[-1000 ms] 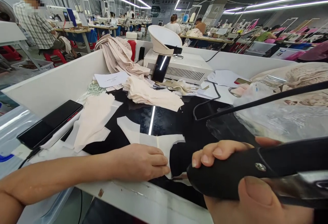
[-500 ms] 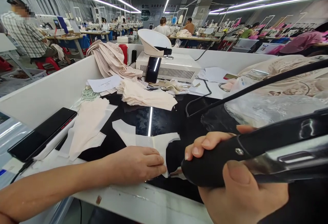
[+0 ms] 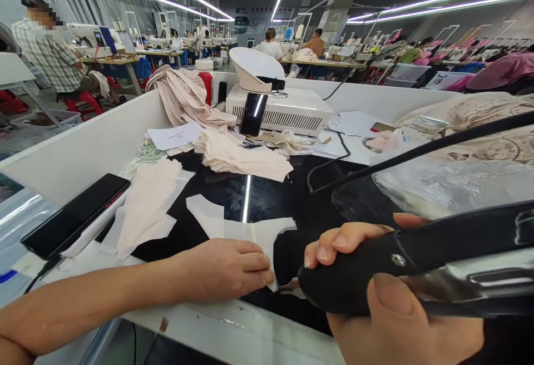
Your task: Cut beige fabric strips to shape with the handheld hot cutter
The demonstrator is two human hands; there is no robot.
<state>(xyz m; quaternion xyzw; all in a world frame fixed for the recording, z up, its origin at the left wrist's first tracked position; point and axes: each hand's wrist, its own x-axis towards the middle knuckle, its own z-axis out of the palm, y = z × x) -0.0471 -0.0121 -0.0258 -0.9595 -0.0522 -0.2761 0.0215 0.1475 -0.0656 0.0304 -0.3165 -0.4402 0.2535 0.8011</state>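
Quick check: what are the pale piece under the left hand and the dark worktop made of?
Pale piece: thin fabric or interfacing, matte; it lies flat with clean cut edges. Worktop: glossy black, probably glass or polished laminate; it mirrors the ceiling light strip.

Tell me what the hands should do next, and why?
Probably ease the black tool in the right hand toward the white fabric piece: the left hand pins that piece flat on the black tabletop, and the tool's end sits just beside it.
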